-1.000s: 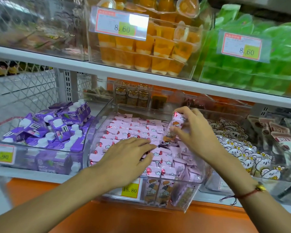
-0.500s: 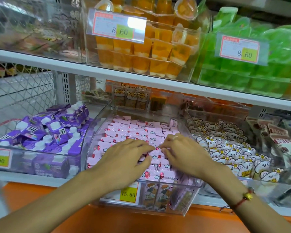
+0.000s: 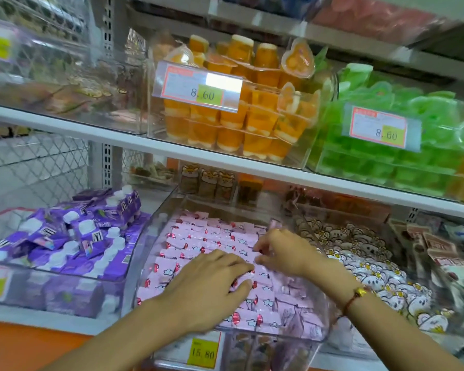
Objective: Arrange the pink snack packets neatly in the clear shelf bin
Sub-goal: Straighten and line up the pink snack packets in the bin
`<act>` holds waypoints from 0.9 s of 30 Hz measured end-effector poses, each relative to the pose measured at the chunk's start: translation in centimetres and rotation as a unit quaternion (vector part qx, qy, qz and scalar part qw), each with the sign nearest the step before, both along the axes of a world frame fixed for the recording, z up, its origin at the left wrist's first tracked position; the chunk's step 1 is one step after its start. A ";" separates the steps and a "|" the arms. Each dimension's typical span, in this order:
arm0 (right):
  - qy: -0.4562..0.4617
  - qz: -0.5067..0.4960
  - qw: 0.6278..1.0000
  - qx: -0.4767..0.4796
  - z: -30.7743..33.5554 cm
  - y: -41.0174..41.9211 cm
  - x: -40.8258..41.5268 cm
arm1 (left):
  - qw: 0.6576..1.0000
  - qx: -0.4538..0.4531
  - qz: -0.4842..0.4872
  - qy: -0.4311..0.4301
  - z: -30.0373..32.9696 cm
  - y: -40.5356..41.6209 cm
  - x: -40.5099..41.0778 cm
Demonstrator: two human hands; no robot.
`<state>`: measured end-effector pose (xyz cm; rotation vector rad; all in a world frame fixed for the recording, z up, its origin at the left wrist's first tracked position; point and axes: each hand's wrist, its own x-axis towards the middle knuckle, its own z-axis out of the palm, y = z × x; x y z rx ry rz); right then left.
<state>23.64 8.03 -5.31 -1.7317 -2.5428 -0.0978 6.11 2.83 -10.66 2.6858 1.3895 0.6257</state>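
Pink snack packets [image 3: 214, 245], glossy film wrappers printed with small white clouds and red marks, lie in overlapping rows inside the clear shelf bin [image 3: 156, 236] on the lower shelf, between a bin of purple pouches [image 3: 73, 236] and a bin of white cartoon-printed packets [image 3: 370, 266]. Compared with a second ago, the single packet the right hand [image 3: 281, 251] held upright above the rows is no longer raised; both hands are low on the stock, as they were half a second ago, and the view has tipped upward to take in more of the shelf above.

The left hand [image 3: 206, 287] rests flat on the packets, fingers straight and close together. The right hand's fingers curl down among the packets at the right of the bin; motion blur hides whether they pinch one. A red cord bracelet [image 3: 355, 297] with a gold bead circles the right wrist.

The hands cover the middle rows, and the bin's curved transparent front distorts the packets behind it. A yellow price tag [image 3: 202, 353] reading 15.80 sits on the bin's front. On the upper shelf, orange jelly cups [image 3: 255, 121] and green jelly cups [image 3: 418, 156] fill rigid clear boxes, each tagged 8.60.
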 end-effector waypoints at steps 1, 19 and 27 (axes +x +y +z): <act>0.005 -0.006 1.000 -0.019 0.2 0.3 0.1 | 1.000 -0.004 -0.002 -0.002 0.1 -0.2 0.1; 0.434 0.012 0.862 0.262 0.9 -4.1 0.1 | 0.997 0.012 0.012 -0.073 0.0 -0.7 -0.6; 0.700 -0.059 0.708 0.071 0.1 -7.1 -0.6 | 0.951 0.093 0.024 -0.294 1.3 -2.5 -0.5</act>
